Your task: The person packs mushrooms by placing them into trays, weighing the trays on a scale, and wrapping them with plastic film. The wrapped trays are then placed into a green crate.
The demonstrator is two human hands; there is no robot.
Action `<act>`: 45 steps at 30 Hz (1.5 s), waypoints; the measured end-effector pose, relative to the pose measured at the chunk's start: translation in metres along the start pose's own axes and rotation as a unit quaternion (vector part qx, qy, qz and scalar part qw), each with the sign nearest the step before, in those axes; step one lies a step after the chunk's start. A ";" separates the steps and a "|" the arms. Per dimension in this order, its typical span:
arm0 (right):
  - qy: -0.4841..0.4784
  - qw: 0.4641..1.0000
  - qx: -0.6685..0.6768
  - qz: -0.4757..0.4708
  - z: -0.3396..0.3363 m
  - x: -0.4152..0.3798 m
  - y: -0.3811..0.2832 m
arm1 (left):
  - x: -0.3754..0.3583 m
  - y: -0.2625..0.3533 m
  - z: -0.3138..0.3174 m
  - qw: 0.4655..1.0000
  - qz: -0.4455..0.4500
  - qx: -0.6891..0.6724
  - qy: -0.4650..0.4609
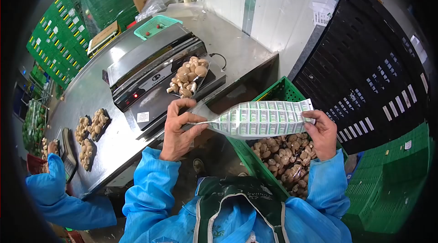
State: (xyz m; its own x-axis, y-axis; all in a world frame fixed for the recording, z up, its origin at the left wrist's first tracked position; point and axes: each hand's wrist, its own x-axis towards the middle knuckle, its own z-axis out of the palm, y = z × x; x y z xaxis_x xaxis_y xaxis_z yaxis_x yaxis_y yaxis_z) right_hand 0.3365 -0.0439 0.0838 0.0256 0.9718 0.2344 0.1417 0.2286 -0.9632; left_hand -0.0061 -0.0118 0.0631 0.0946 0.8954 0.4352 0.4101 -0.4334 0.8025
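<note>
From over here I see a label sheet point(262, 119) gridded in green and white; bright blue sleeves point(153, 179); a dark green apron point(213, 189) with pale edging; tan and brown mushrooms point(283, 158); a green crate point(287, 90); a mint basket point(145, 27).

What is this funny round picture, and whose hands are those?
There's just one picture, taken by a camera on a person's head, looking forward and down. The edges look curved and dark. No robot here: those are the person's own bare hands, poking out of blue sleeves.

The left hand and right hand each pinch one end of a shiny sheet covered in little green-and-white labels. Beneath it is a green crate with many mushrooms inside.

On the metal table, three bunches of mushrooms sit near a machine with a glowing red light. Another pack of mushrooms rests on the machine.
</note>
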 end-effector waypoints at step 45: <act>-0.389 0.898 -0.194 0.064 0.058 0.046 -0.008 | 0.004 0.003 0.029 0.943 -0.155 -0.267 -0.124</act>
State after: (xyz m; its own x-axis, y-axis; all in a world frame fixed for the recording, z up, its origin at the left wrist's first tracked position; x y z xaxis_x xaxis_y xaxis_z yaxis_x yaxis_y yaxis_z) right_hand 0.2787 0.0026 0.0949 -0.6118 0.7696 -0.1826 0.5248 0.2222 -0.8217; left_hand 0.0219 -0.0068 0.0550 0.2810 0.9554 0.0903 -0.0562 -0.0776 0.9954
